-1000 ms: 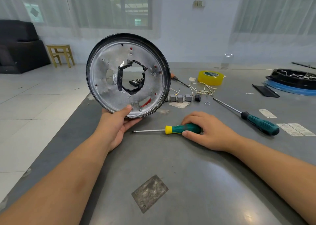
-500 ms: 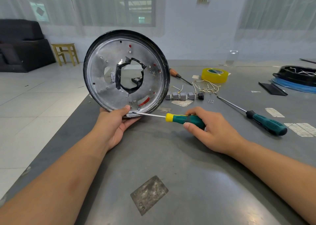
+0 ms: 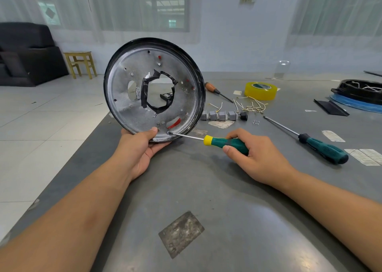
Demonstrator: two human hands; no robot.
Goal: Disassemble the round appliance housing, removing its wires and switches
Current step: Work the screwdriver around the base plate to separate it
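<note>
The round appliance housing (image 3: 132,98), a silver disc with a black rim and a taped centre hole, stands on edge on the grey table (image 3: 206,189). My left hand (image 3: 142,149) grips its lower rim, thumb on the metal face. My right hand (image 3: 254,154) holds a small green-and-yellow screwdriver (image 3: 225,142); its tip touches a screw at the housing's lower edge. Behind the housing lie a row of grey switches (image 3: 222,115), a pile of cut wires (image 3: 251,105) and three loose screws (image 3: 256,122).
A larger green screwdriver (image 3: 322,147) lies to the right, an orange-handled one (image 3: 215,90) at the back. A yellow tape roll (image 3: 260,90) and a second black housing (image 3: 359,92) on a blue ring sit far right. The table's left edge drops to the floor.
My right hand lifted the small screwdriver off the table and brought its tip to the screw at the housing's lower edge. The left hand kept holding the housing upright.
</note>
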